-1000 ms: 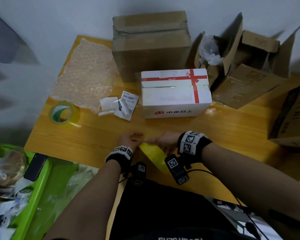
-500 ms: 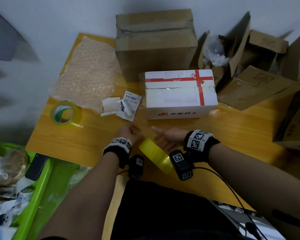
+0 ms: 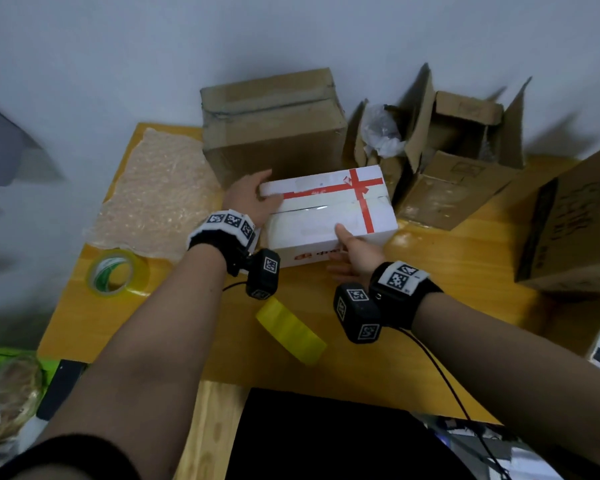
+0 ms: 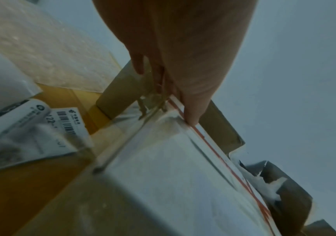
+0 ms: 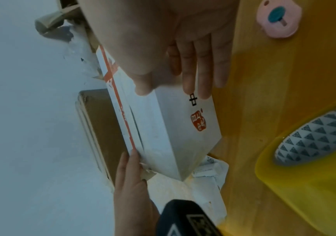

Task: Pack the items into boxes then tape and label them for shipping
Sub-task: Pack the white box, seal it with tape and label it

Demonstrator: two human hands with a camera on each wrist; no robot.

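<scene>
A white box (image 3: 326, 209) printed with a red ribbon cross stands mid-table. My left hand (image 3: 253, 199) lies flat against its left end, fingers straight, thumb on the top edge; the left wrist view shows the left hand (image 4: 183, 55) and the white box (image 4: 173, 175) close up. My right hand (image 3: 350, 251) presses straight fingers on the front face, thumb on the lid, as the right hand (image 5: 193, 60) on the white box (image 5: 163, 127) confirms. A yellow tape roll (image 3: 290, 329) lies loose between my forearms. Shipping labels (image 4: 41, 127) lie left of the box.
A green-cored tape roll (image 3: 113, 273) and bubble wrap (image 3: 160, 192) lie at the left. A closed brown carton (image 3: 274, 123) stands behind the white box, open cartons (image 3: 458, 150) at the back right, another carton (image 3: 575, 230) at the far right. A small pink disc (image 5: 278, 19) lies near my right hand.
Both hands let go of the yellow tape roll, which now lies on the table, and reached forward to the white box.
</scene>
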